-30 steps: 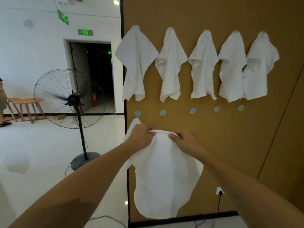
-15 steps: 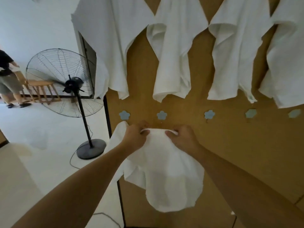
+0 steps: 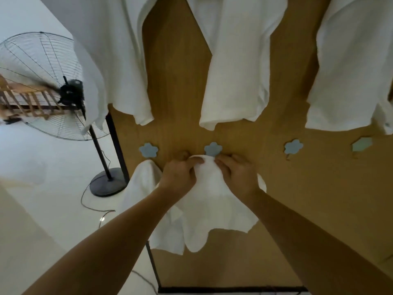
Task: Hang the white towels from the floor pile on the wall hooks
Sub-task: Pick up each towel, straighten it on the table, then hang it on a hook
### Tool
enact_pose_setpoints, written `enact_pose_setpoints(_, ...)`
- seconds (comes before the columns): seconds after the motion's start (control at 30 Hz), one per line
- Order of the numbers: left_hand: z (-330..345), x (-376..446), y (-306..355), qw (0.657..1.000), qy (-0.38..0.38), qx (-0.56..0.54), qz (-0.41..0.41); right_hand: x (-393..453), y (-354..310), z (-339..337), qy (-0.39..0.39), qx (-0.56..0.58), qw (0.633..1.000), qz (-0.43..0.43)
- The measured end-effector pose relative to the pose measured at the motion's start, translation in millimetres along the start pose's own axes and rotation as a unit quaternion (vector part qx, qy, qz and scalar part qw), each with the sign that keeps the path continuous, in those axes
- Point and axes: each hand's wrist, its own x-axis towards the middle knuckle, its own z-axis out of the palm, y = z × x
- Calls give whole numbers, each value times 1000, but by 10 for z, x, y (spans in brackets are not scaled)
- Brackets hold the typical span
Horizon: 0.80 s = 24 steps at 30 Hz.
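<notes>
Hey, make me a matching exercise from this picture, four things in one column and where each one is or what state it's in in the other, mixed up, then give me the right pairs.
Things
1. towel in hand
2. standing fan
3. second flower hook
4. leftmost flower hook

Places or states
A. on the white floor, left of the wooden wall
B. bare, left of both hands
C. gripped at its top edge by the left hand and right hand
D. just above the bunched towel edge, between the two hands

Pairs: 1-C, 2-A, 3-D, 4-B
</notes>
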Motion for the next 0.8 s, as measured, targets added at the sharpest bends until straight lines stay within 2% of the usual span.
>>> enact_pose_setpoints(0.17, 392, -214, -26, 999, 20, -50, -5, -315, -125, 187, 23, 9, 997, 76)
enact_pose_setpoints(0.37, 649, -341, 198, 976, 27, -203, -77, -553, -331, 137, -43, -8, 994, 98)
enact_pose_setpoints(0.43, 731, -394, 210, 974, 35, -216, -64, -519, -365, 132, -47, -43, 991, 120)
enact_pose_setpoints(0.5, 825, -445, 170, 984, 69, -162, -31, -534, -379, 160, -45, -25, 989, 142)
enact_pose_setpoints(0.57, 884, -443, 132, 989, 133, -66, -13, -587, -393, 192, -35, 50, 984, 169)
enact_pose_setpoints(0.63, 869, -415, 137, 988, 157, -2, 10, -627, -413, 207, -32, 106, 973, 204)
enact_pose_setpoints(0.7, 825, -418, 142, 994, 113, -9, 2, -644, -423, 234, -42, 145, 959, 240)
enact_pose_setpoints(0.8, 809, -506, 145, 991, 43, -85, -99, -759, -465, 297, -66, 183, 938, 287)
